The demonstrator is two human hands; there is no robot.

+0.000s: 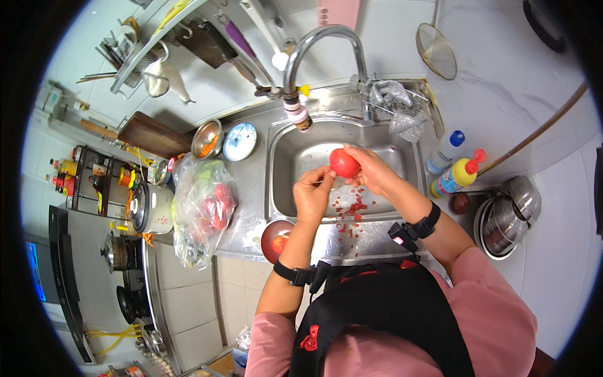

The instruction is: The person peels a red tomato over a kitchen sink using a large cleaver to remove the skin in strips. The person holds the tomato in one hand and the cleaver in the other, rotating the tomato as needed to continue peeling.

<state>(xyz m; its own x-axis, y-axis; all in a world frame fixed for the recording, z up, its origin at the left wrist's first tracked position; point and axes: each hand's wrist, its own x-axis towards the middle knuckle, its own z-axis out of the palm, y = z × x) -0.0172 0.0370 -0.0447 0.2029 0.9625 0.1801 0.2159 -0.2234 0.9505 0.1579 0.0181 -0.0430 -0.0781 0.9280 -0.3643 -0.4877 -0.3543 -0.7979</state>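
My right hand (370,170) holds a red tomato (344,163) over the stainless-steel sink (301,207), its fingers curled behind and under it. At the tomato's lower left side, my left hand (312,193) has its thumb and index finger pinched together, touching the fruit. Whether a bit of skin is between those fingertips is too small to tell. Red scraps of skin (356,206) lie scattered in the sink and over its front ledge. Beside my left forearm, a reddish bowl (268,233) contains an orange-red, apparently peeled tomato (280,243), partly covered by the arm.
A curved faucet (325,30) arches over the sink. To the left stand a clear bag of vegetables (200,212), a steel bowl (206,129) with orange shreds and a blue-white plate (240,142). Detergent bottles (454,178) and stacked steel bowls (506,224) occupy the right.
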